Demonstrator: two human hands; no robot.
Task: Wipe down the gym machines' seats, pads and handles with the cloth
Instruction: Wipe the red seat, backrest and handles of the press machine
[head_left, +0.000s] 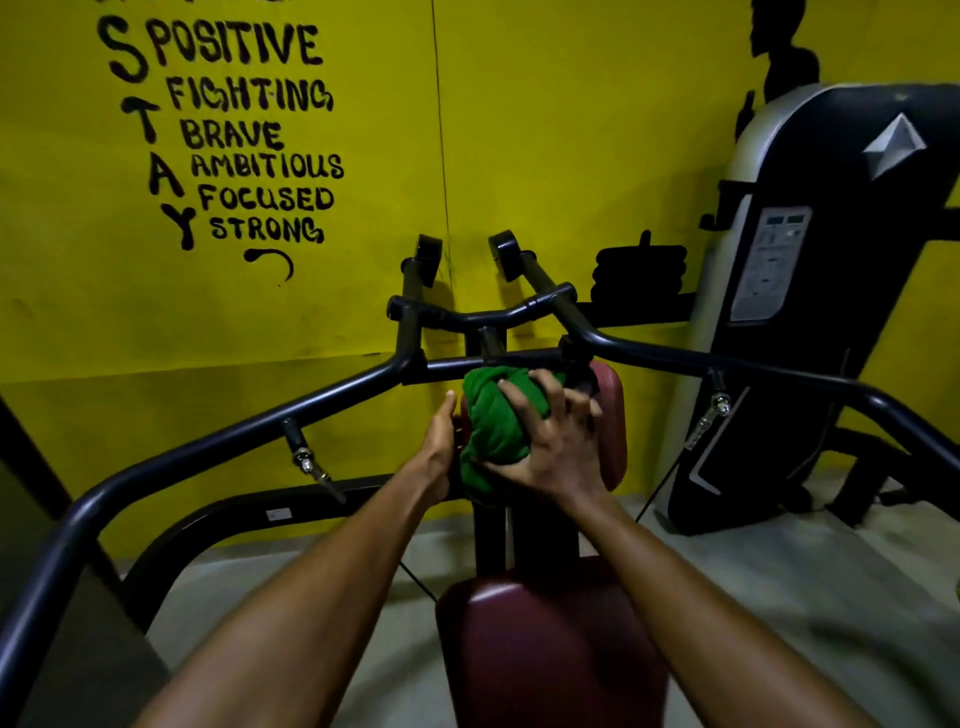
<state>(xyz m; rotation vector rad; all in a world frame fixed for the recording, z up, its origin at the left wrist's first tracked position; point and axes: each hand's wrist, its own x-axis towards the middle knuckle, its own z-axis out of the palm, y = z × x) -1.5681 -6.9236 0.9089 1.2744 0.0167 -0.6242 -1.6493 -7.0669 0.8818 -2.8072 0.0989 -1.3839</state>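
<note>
Cloth (488, 415) bunched under clutching right hand (550, 441), against pad (612, 415); left hand (439, 436) at pad's edge, grip unclear

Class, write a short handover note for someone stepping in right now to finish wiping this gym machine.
Right hand grips the bunched green cloth against the upright maroon pad.
Left hand rests at that pad's left edge, fingers hidden behind it.
The maroon seat lies below, between the forearms, with no hand on it. The black handle bars arch across on both sides.
Done: nothing shows what is already clean; the pad is being wiped.
Left, likely: finish the pad, then the seat and handle bars.
</note>
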